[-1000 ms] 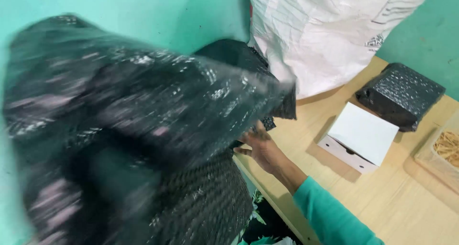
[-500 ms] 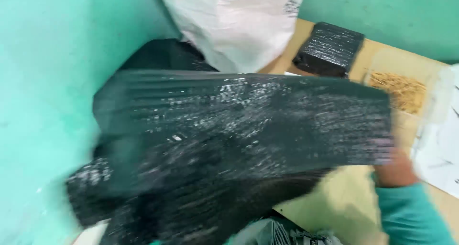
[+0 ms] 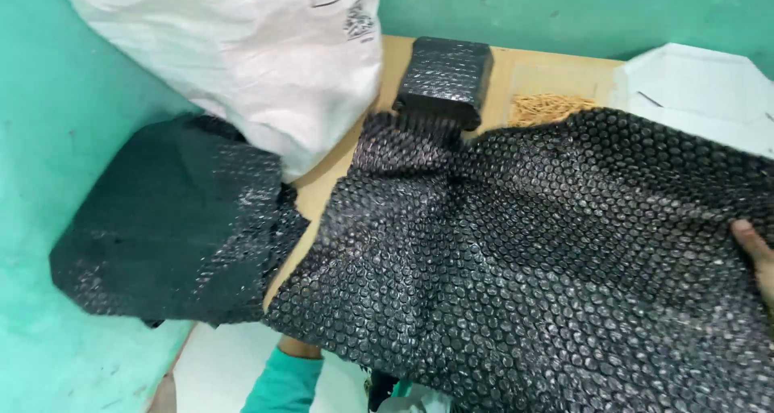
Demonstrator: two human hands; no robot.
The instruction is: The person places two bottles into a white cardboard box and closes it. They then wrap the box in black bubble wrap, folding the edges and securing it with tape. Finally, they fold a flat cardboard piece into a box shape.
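Black bubble wrap sheet [image 3: 532,268]: spread wide over the wooden table [image 3: 500,74], covering most of the near surface and draping off the front edge.

Head view, item by item:
- Right hand [image 3: 756,256]: at the sheet's right border, thumb lying on top of the wrap; other fingers hidden beneath, so the grip looks like a pinch on the edge but cannot be confirmed.
- Left hand: hidden under the sheet's front edge; only the teal sleeve [image 3: 284,381] and wrist show. Finger state cannot be told.
- Stack of black bubble wrap [image 3: 169,228]: left of the table against the teal wall [image 3: 48,139], touching the spread sheet.
- White woven sack [image 3: 242,58]: upper left, leaning over the stack and the table corner.
- Wrapped black parcel [image 3: 445,81]: at the table's far side, just beyond the sheet.
- Rubber bands, tan heap [image 3: 556,105]: beside the parcel.
- White box [image 3: 693,99]: far right, partly under the sheet's edge.

Change noted: half a second ago the sheet was airborne and blurred; now it lies flattened on the table, judged ready as a wrapping surface
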